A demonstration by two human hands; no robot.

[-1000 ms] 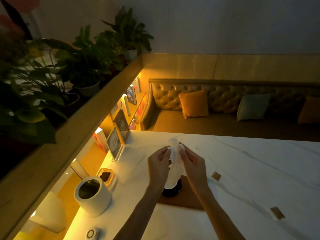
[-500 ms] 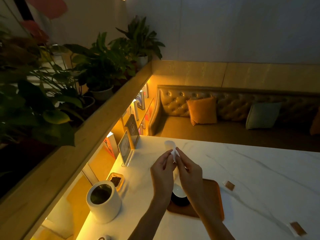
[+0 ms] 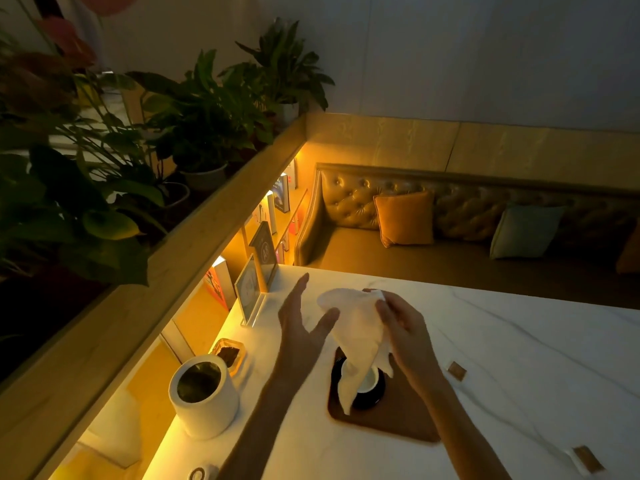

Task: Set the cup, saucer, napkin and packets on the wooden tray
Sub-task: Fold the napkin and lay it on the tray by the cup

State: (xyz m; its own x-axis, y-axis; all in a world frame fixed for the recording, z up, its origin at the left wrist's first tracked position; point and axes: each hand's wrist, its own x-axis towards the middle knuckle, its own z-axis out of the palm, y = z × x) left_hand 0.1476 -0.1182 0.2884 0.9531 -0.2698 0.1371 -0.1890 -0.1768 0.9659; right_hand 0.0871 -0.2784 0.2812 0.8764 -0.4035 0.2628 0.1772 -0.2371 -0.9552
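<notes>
**Napkin opens up, left hand lets go**

The left hand has come off, fingers spread; the right hand alone pinches the now-unfurled napkin above the cup, already on the near wooden tray. Folding comes next, I'd guess.

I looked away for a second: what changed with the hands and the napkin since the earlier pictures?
The left hand let go of the napkin and opened beside it. The right hand alone now holds it, and the napkin has spread out, hanging over the cup. Cup, saucer and tray stayed put; two packets still lie off the tray.
</notes>
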